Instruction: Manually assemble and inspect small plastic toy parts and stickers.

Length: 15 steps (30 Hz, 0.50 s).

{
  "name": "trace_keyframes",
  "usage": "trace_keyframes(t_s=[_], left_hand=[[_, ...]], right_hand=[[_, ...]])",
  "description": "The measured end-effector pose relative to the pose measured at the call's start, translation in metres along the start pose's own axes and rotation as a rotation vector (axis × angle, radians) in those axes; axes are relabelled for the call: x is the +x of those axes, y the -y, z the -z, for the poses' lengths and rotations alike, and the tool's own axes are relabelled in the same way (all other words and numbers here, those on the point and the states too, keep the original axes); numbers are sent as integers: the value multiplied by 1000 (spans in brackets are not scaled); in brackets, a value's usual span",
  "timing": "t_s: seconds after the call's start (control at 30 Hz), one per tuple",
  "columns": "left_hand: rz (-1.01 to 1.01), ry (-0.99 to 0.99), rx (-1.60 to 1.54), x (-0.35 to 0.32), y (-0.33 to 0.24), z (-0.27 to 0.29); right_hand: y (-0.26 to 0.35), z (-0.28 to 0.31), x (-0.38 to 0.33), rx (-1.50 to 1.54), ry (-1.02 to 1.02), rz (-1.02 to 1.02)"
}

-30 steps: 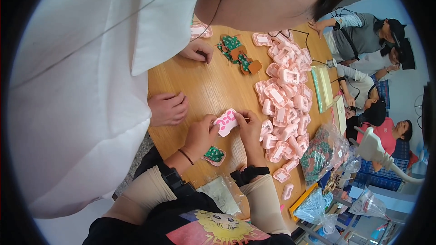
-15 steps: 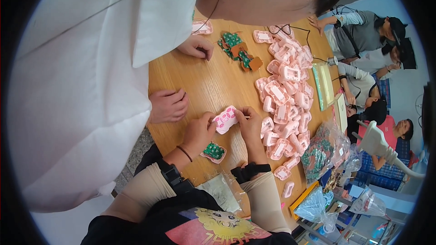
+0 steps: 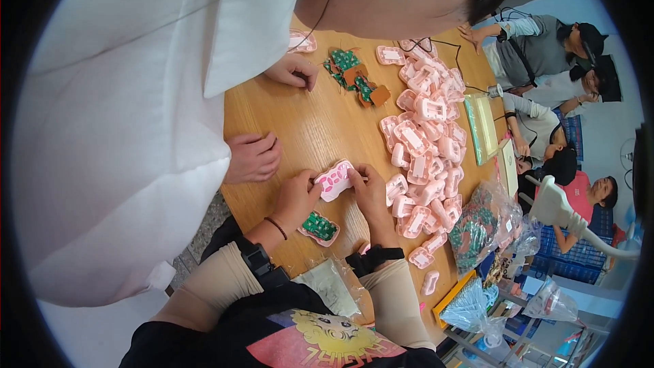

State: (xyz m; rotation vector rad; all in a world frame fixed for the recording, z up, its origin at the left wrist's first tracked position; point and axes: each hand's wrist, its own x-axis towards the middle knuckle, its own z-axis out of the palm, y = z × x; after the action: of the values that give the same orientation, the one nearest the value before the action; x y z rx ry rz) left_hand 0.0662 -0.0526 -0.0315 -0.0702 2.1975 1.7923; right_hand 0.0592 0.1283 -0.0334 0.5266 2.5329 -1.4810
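Between my two hands is a pale pink plastic casing (image 3: 334,181) with bright pink button shapes on the side that shows. My left hand (image 3: 300,194) pinches its left end with thumb and fingers. At the other end, my right hand (image 3: 368,191) grips the casing's right edge. Just below, near my left wrist, a pink casing half with a green circuit board (image 3: 319,227) in it lies on the wooden table (image 3: 306,123).
A big heap of pink casings (image 3: 426,133) covers the right side. Green circuit boards (image 3: 344,61) lie farther off. A co-worker's hands (image 3: 252,158) rest at the left edge. A clear bag of boards (image 3: 477,225) and a plastic packet (image 3: 330,286) are nearby.
The casing stays held in both hands and has turned slightly, so its pink button shapes look different. The whole view has shifted a little; the co-worker's hands remain in place.
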Motion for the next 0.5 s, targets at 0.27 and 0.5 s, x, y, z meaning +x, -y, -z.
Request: trace_keyframes(t_s=[0.27, 0.5], left_hand=[[91, 246, -522, 2, 12, 6], [80, 661, -612, -38, -32, 50]], right_hand=[[28, 8, -39, 435, -78, 167], [63, 2, -103, 570, -125, 308]])
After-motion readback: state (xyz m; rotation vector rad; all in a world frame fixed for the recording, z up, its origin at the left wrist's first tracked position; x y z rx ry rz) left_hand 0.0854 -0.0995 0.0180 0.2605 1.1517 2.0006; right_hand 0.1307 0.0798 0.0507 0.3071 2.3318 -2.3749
